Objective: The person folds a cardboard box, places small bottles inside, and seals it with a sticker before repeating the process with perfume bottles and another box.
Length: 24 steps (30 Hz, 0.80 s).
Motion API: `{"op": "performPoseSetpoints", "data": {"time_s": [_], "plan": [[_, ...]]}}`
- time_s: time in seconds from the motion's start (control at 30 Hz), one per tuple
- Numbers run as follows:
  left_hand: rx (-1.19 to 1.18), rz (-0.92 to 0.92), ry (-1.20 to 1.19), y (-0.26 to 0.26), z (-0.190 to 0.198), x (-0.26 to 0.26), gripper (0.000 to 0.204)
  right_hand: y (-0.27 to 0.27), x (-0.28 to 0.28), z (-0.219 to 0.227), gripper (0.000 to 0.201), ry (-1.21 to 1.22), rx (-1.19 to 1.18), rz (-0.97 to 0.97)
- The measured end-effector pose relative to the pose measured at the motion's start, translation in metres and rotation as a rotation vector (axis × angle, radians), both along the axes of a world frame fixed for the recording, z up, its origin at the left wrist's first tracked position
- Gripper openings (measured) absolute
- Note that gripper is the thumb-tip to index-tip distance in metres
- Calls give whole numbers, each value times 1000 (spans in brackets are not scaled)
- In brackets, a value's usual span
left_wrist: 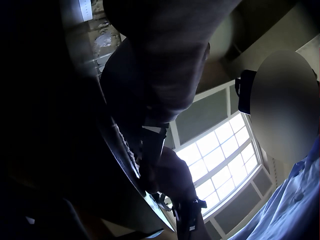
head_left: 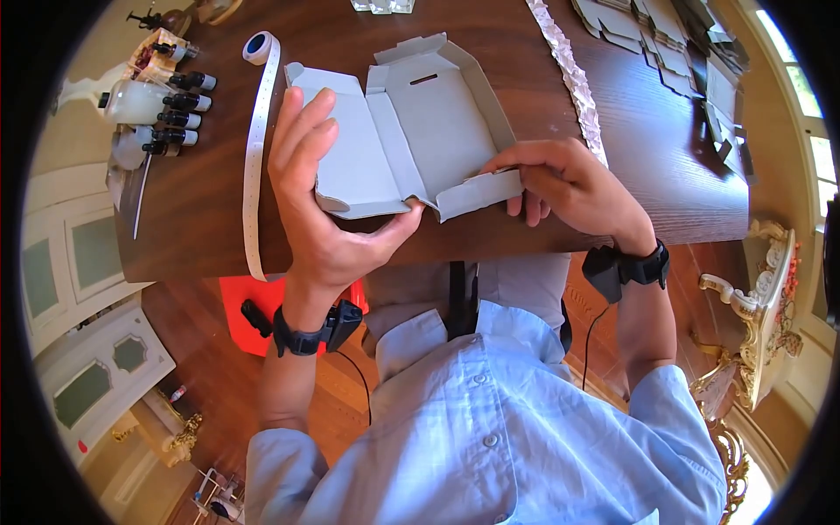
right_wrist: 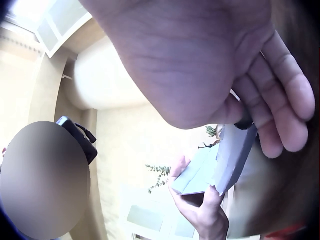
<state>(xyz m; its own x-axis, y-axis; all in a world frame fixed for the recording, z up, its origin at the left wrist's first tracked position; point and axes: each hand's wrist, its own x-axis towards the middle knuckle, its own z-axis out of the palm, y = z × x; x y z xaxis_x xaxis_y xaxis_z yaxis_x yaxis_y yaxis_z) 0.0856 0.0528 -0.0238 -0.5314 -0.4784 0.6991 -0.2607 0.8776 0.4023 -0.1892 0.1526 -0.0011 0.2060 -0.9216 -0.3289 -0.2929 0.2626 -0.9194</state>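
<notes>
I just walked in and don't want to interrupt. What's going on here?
A person is handling a grey cardboard box, partly folded, at the near edge of a dark table. The left grip holds its left side, while the right grip pinches the near flap on the right. The box stands open. A partly unrolled white strip lies to the left, near small bottles; more grey cardboard pieces lie at the far right.

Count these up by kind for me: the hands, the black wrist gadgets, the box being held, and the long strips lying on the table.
Hands: 2 (left hand, right hand)
Black wrist gadgets: 2, one on each wrist
Open grey box, held between the hands: 1
White strip with a rolled end: 1
Crinkled strip: 1
Total: 7
</notes>
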Motion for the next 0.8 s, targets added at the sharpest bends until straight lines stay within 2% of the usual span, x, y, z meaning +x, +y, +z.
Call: {"op": "performPoseSetpoints", "data": {"time_s": [0.27, 0.43, 0.53, 0.6, 0.63, 0.7, 0.8], "plan": [[57, 98, 123, 3, -9, -7, 101, 8, 5, -3, 42, 66, -39, -11], [-5, 81, 40, 10, -14, -14, 101, 11, 11, -11, 41, 204, -209, 28], [-25, 38, 3, 11, -13, -20, 100, 9, 16, -12, 39, 216, -212, -79], [-38, 16, 6, 11, -11, -24, 99, 9, 16, -19, 39, 406, -386, -102], [-28, -15, -7, 10, -9, -26, 99, 9, 16, -20, 39, 409, -387, -102], [-18, -46, -19, 10, -6, -29, 99, 8, 15, -22, 39, 645, -570, -104], [3, -82, -61, 11, -4, -34, 98, 8, 16, -16, 36, 723, -603, -104]]}}
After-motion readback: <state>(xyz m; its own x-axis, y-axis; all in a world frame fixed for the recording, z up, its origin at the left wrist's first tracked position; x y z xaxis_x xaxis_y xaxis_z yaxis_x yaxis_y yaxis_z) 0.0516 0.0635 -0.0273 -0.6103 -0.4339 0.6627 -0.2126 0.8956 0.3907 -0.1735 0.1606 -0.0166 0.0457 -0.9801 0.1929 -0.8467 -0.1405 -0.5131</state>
